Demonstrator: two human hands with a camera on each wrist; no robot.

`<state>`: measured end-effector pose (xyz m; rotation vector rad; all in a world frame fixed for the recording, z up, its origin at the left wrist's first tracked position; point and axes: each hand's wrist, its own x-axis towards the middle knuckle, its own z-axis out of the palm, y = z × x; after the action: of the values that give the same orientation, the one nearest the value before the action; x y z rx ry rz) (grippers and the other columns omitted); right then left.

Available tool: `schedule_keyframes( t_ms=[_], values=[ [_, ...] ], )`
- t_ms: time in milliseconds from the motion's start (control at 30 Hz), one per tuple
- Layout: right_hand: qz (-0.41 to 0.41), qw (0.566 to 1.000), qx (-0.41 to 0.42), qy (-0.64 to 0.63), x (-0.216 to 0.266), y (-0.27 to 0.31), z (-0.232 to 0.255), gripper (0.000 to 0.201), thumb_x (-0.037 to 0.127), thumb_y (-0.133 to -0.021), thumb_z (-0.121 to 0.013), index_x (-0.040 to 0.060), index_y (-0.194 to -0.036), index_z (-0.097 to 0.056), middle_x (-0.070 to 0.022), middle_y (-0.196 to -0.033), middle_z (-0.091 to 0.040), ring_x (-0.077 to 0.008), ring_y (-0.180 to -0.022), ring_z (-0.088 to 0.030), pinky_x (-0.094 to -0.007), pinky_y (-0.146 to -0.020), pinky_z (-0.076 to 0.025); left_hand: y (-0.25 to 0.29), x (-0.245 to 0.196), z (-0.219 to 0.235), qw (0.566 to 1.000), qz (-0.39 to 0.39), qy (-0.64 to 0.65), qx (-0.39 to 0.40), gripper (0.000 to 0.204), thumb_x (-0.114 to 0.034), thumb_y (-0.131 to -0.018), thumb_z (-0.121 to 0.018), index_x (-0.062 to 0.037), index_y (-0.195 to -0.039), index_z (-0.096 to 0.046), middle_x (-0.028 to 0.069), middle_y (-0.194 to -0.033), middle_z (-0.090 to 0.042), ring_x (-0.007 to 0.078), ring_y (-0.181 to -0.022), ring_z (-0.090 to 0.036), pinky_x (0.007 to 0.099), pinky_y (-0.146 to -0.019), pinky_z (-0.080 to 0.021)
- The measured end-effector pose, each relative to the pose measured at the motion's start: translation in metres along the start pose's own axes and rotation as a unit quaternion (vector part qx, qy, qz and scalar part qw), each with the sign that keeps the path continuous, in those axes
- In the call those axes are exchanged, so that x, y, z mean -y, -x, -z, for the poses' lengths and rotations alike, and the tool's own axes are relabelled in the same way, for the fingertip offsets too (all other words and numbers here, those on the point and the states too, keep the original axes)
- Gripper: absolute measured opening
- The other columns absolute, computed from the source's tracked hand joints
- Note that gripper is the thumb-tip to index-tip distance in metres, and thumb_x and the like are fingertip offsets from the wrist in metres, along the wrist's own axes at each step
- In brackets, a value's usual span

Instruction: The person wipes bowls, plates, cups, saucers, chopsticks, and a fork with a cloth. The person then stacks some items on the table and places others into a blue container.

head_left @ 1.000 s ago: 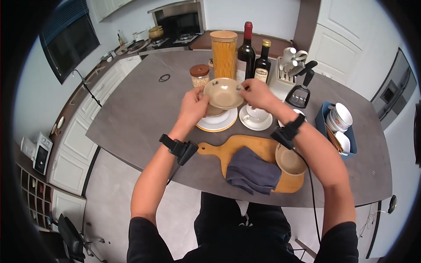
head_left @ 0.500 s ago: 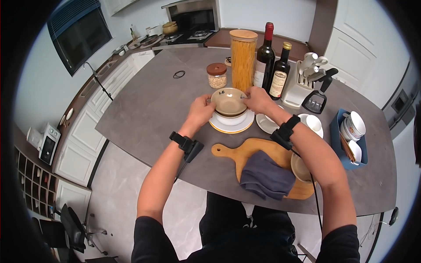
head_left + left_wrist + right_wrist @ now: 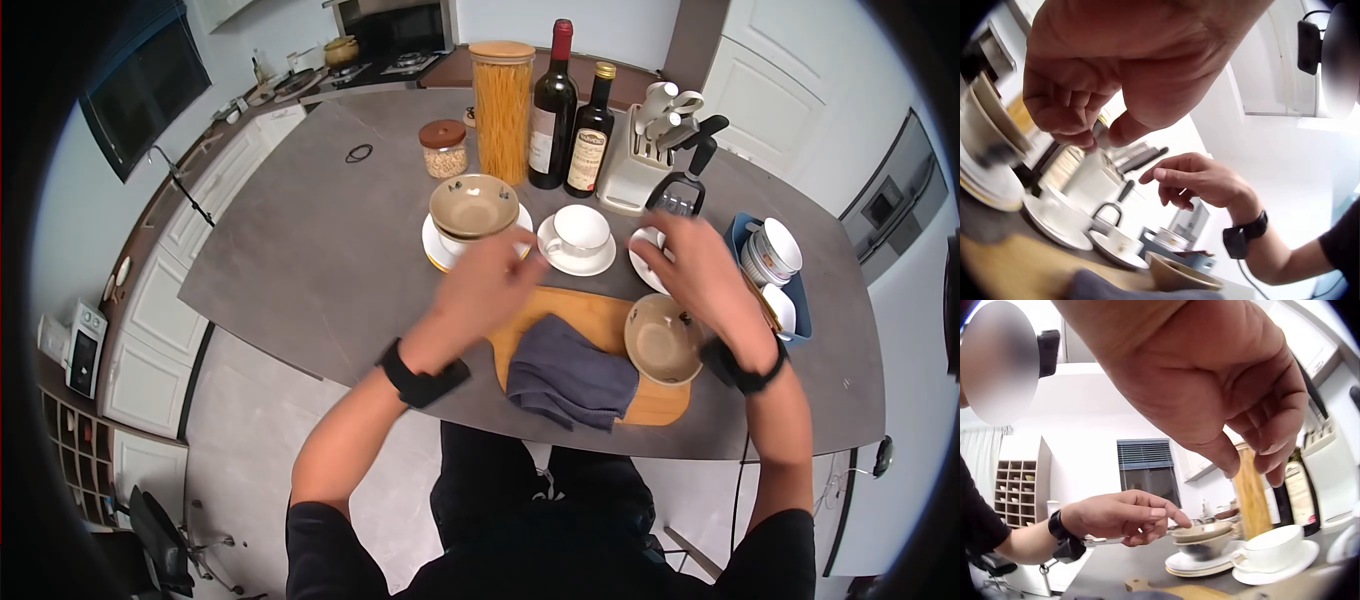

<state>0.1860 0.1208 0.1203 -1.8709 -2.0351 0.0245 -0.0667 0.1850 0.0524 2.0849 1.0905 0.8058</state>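
Two beige bowls (image 3: 474, 207) are stacked on white plates (image 3: 434, 247) at the middle left of the table. The left hand (image 3: 482, 297) hovers in front of them over the board's edge, fingers loosely bent and holding nothing. Above the right part of the board, the right hand (image 3: 703, 277) hangs in the air, also with nothing in it, fingers loosely bent. Beneath it another beige bowl (image 3: 664, 340) stands on the wooden board (image 3: 573, 303), beside a folded dark cloth (image 3: 570, 372). Between the hands and farther back is a white cup (image 3: 581, 231) on its saucer.
Behind the bowls stand a lidded jar (image 3: 444, 150), a tall pasta container (image 3: 503, 115), two dark bottles (image 3: 553, 110) and a knife block (image 3: 635, 165). A blue basket (image 3: 795, 290) of bowls is at the right. A black loop (image 3: 359, 153) lies at the back left.
Both hands have let go of the beige bowl, which now rests stacked on the other. The hands have moved toward the body and to the right, the right hand farther.
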Motion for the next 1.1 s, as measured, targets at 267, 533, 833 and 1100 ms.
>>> schedule_keyframes(
  t_ms=[267,533,833,1100],
  values=[
    [-0.228,0.947,0.147,-0.170,-0.055,0.114,-0.005,0.034,0.012,-0.095,-0.065,-0.0105,-0.120,-0.057,-0.0184,-0.069,-0.065,-0.0250,-0.053,-0.065,-0.0373,-0.054,-0.053,0.006,-0.041,-0.096,0.961,0.006,0.115,0.253,0.038,-0.025,-0.100,-0.063,0.0059,-0.122,-0.060,0.0130,-0.086,-0.070,0.0207,-0.074,-0.068,0.0331,-0.068,-0.052],
    [-0.119,0.950,-0.010,-0.289,-0.022,0.060,0.010,0.037,0.011,-0.095,-0.060,-0.0076,-0.127,-0.056,-0.0066,-0.062,-0.060,-0.0115,-0.046,-0.057,-0.0282,-0.043,-0.042,0.008,-0.042,-0.058,0.985,-0.071,0.148,-0.047,0.043,-0.017,-0.101,-0.061,0.0012,-0.137,-0.049,0.0050,-0.078,-0.063,0.0122,-0.067,-0.059,0.0300,-0.063,-0.047],
    [-0.014,0.934,0.091,-0.346,0.032,-0.132,-0.093,0.027,0.009,-0.092,-0.060,-0.0118,-0.107,-0.065,-0.0130,-0.070,-0.070,-0.0165,-0.053,-0.067,-0.0312,-0.048,-0.055,-0.063,0.073,0.057,0.980,0.093,0.094,-0.146,0.038,-0.012,-0.095,-0.054,0.0030,-0.130,-0.058,0.0163,-0.084,-0.073,0.0246,-0.074,-0.069,0.0376,-0.071,-0.053],
    [-0.023,0.951,0.145,-0.271,0.044,-0.157,-0.117,0.026,0.012,-0.089,-0.060,-0.0123,-0.095,-0.068,-0.0147,-0.071,-0.071,-0.0205,-0.054,-0.068,-0.0324,-0.050,-0.057,-0.062,0.101,0.060,0.978,0.129,0.094,-0.138,0.036,-0.009,-0.097,-0.052,0.0029,-0.130,-0.057,0.0032,-0.079,-0.062,0.0088,-0.065,-0.054,0.0267,-0.058,-0.043]
  ],
)
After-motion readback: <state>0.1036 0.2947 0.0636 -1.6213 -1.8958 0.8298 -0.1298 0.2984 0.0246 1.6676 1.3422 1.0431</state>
